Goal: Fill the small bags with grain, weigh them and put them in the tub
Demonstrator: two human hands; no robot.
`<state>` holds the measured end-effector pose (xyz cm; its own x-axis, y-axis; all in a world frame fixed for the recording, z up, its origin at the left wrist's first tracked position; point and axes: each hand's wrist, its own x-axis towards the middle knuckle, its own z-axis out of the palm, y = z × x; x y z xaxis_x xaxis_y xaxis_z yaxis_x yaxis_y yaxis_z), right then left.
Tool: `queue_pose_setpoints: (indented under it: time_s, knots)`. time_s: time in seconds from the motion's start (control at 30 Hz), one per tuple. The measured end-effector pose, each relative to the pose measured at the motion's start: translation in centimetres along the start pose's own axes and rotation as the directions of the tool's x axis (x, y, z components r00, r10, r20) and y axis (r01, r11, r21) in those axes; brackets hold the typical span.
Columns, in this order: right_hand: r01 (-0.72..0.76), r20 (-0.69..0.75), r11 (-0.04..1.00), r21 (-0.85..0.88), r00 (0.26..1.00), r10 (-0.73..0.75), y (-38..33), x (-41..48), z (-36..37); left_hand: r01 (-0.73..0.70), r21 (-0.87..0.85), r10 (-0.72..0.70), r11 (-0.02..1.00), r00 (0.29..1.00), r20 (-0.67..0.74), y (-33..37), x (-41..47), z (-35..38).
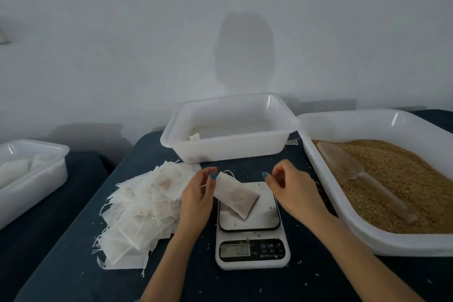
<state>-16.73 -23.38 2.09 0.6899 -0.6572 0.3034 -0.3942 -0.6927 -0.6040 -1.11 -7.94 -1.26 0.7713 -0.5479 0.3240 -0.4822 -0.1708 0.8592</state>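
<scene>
A filled small white bag (236, 197) lies tilted on the platform of the white kitchen scale (252, 249), whose display is lit. My left hand (197, 195) pinches the bag's top left corner by the drawstring. My right hand (289, 187) hovers just right of the bag with curled fingers; whether it holds the string I cannot tell. A heap of empty bags (139, 211) lies left of the scale. Behind the scale stands a white tub (230, 147) with one bag showing inside. At the right, a large tub (367, 233) holds brown grain (402, 179) and a clear scoop (362, 176).
Another white tub (36, 179) with bags stands at the far left on a separate dark surface. Loose grains are scattered over the dark blue tabletop (98, 282). A pale wall rises right behind the tubs.
</scene>
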Motion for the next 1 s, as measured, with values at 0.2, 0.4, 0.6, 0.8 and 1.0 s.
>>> queue_pose_setpoints:
  time_s: [0.2, 0.4, 0.6, 0.8, 1.0]
  knots:
    - [-0.128, -0.204, 0.977, 0.17, 0.965, 0.162, 5.2, -1.0, 2.8, 0.035, -0.008, -0.035, 0.999, 0.996, -0.078, -0.7, 0.0, -0.4]
    - [-0.136, -0.195, 0.935, 0.328, 0.958, 0.208, 5.9, -0.6, 3.0, 0.046, 0.004, -0.046, 0.999, 0.996, -0.076, -1.0, -0.1, -0.6]
    - [-0.121, -0.194, 0.935, 0.333, 0.962, 0.194, 6.1, -0.8, 3.1, 0.047, 0.041, -0.044, 0.998, 0.997, -0.066, -1.3, -0.1, -0.5]
    - [-0.119, -0.183, 0.942, 0.314, 0.966, 0.183, 6.1, -0.7, 3.1, 0.06, 0.037, -0.059, 0.998, 0.997, -0.041, -1.1, -0.2, -0.6]
    - [-0.106, -0.188, 0.949, 0.298, 0.968, 0.167, 6.0, -0.8, 3.1, 0.001, 0.039, -0.003, 0.999, 0.999, 0.049, -0.1, -0.4, -0.2]
